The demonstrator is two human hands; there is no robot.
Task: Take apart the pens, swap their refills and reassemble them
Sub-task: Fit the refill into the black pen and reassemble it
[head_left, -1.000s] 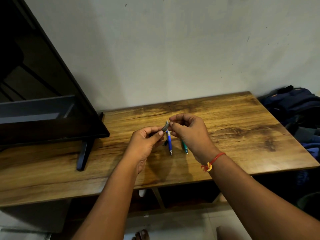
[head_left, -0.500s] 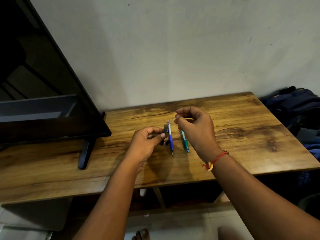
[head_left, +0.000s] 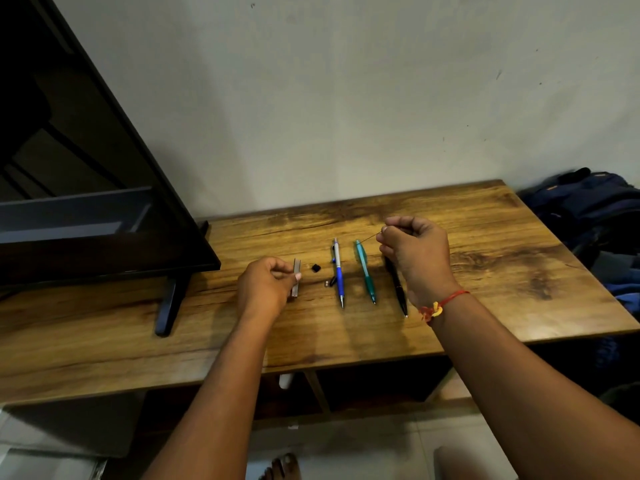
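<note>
Since the frame half a second back, the grips have drawn well apart. The thin refill (head_left: 370, 236) is now wholly out of the grey barrel (head_left: 296, 277), which has gone down and to the left toward the table.

The right grip (head_left: 415, 254) pinches the refill between thumb and forefinger, with its free end slanting down over the top of the teal pen (head_left: 365, 268). The left grip (head_left: 265, 289) is closed round the grey barrel and holds it low over the wood. I cannot tell whether the barrel touches the table.

Between the barrel and the blue pen (head_left: 338, 275) lie two loose bits, a small black piece (head_left: 315, 268) and another small part (head_left: 330, 281) just beside the blue pen. They are too small to name, but I take them for parts of the opened pen.

The blue pen, the teal pen and a black pen (head_left: 400, 292) lie side by side on the table (head_left: 502, 271), tips toward the person. The black pen is partly hidden behind the right grip.

By my reckoning the task is at an early stage. One pen is apart and its refill is free. A second pen has yet to be opened, after which the refills must be exchanged and both pens put back together.

A television (head_left: 104, 202) stands at the table's left end, and dark bags (head_left: 588, 209) lie past its right end.
</note>
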